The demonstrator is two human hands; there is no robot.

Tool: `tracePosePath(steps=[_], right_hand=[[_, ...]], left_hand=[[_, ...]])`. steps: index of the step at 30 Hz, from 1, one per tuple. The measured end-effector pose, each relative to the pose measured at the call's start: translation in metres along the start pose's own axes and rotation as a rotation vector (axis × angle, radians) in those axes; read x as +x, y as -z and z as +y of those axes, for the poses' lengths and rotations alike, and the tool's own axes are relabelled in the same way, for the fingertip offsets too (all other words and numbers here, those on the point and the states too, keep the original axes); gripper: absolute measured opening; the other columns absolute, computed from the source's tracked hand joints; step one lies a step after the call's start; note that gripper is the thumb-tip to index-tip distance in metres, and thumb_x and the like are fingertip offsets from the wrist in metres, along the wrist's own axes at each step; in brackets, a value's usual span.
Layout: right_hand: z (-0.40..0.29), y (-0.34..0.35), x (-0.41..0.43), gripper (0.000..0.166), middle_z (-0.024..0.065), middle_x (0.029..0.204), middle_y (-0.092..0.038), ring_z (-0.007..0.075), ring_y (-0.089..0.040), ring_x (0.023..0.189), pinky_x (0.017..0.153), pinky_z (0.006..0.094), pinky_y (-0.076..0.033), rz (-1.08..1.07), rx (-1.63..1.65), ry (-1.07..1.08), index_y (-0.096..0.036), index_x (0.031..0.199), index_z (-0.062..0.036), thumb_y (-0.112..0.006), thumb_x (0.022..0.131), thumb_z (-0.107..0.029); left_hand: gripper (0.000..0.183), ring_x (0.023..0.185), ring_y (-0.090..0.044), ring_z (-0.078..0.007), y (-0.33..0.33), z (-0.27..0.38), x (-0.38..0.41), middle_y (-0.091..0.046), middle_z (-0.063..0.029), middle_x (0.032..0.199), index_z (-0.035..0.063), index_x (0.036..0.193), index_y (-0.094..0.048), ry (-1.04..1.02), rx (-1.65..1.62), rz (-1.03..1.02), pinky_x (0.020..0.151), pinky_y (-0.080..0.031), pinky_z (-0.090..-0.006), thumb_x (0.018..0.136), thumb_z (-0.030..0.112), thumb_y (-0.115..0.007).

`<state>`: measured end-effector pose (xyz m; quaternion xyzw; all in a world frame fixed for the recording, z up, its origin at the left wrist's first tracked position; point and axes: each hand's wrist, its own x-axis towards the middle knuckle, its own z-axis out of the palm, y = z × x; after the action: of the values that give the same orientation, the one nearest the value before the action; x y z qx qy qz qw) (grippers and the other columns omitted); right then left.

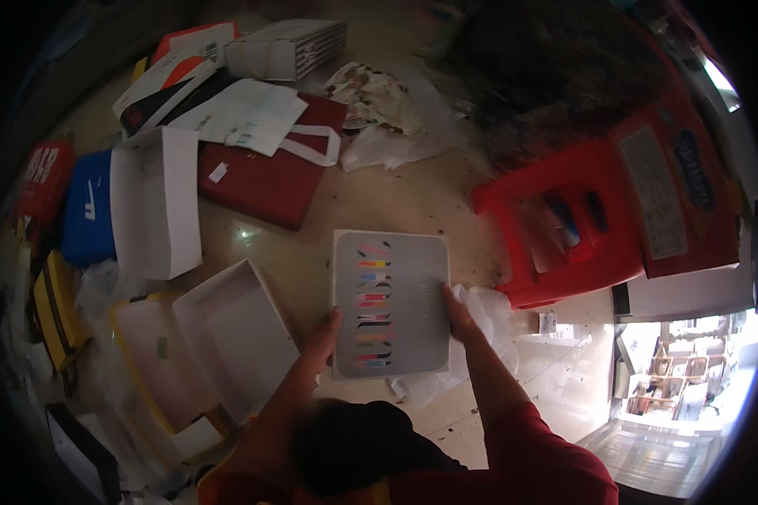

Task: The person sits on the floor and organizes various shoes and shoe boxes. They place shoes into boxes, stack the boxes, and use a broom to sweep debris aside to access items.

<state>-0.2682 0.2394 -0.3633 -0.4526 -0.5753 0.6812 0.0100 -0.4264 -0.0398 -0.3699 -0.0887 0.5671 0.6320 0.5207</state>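
A flat grey box with rounded printed corners and a column of colourful pictures (410,303) is held level above the floor, between both hands. My left hand (330,331) grips its left edge, the thumb lying along the side. On the opposite edge, my right hand (460,319) holds the box, fingers mostly hidden beneath it. Crumpled translucent plastic (489,322) lies beside and below the right hand. Left of the left hand stands an open white box (240,334), which overlaps a yellow-edged open box (158,366).
A red plastic stool (568,271) lies on the right against a red carton (701,233). On the left are a blue box (88,208), an open white box (183,208) and a yellow box (54,315). A dark red flat box (265,196) and paper bags (240,113) lie ahead.
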Motion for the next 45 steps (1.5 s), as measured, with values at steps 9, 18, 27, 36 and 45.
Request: tracePosePath(steps=[9,18,27,36,45], right_hand=[[-0.051,-0.007,-0.096,0.045,0.0076,0.108,-0.055,0.0178,-0.051,0.099,0.089,0.0289,-0.039,-0.144,0.217,-0.101,-0.050,0.116,-0.0001,-0.053,0.085,-0.034],[-0.187,-0.101,-0.199,0.067,0.0162,0.110,-0.053,0.0250,-0.053,0.099,0.084,0.0341,-0.046,-0.286,0.313,0.058,-0.041,0.123,0.0027,-0.058,0.075,-0.041],[-0.341,-0.257,-0.288,0.065,0.0126,0.109,-0.056,0.0242,-0.057,0.095,0.082,0.0347,-0.047,-0.630,-0.078,-0.215,-0.046,0.120,-0.0003,-0.062,0.074,-0.044],[-0.424,-0.278,-0.455,0.057,0.0131,0.118,-0.053,0.0299,-0.053,0.104,0.090,0.0438,-0.042,-0.919,-0.287,-0.292,-0.047,0.121,-0.0041,-0.047,0.079,-0.043],[-0.492,-0.310,-0.595,0.051,0.0101,0.109,-0.055,0.0269,-0.055,0.097,0.086,0.0431,-0.043,-1.449,-1.024,-0.855,-0.049,0.117,-0.0087,-0.052,0.078,-0.043]], left_hand=[[0.054,0.104,-0.049,-0.0216,0.000,0.051,-0.081,-0.049,-0.0160,0.114,-0.0009,0.122,-0.046,-0.286,0.002,-0.192,0.087,-0.041,-0.0341,0.076,0.024,-0.061],[0.076,0.113,-0.042,-0.0258,0.029,0.132,-0.214,-0.038,-0.0142,0.126,0.0100,0.136,-0.018,-0.249,-0.371,-0.214,0.093,-0.038,-0.0393,0.072,0.021,-0.058],[0.094,0.123,-0.032,-0.0251,0.085,0.200,-0.435,-0.031,-0.0112,0.133,0.0139,0.141,-0.011,-0.587,-0.600,0.171,0.100,-0.030,-0.0392,0.063,0.020,-0.063],[0.093,0.117,-0.039,-0.0237,-0.027,0.201,-0.715,-0.033,-0.0126,0.134,0.0085,0.141,-0.010,-0.462,-0.807,0.605,0.097,-0.033,-0.0409,0.072,0.036,-0.067],[0.075,0.103,-0.048,-0.0264,-0.269,0.169,-0.806,-0.047,-0.0136,0.118,0.0068,0.131,-0.032,-0.716,-1.494,0.977,0.087,-0.041,-0.0368,0.068,0.034,-0.062]])
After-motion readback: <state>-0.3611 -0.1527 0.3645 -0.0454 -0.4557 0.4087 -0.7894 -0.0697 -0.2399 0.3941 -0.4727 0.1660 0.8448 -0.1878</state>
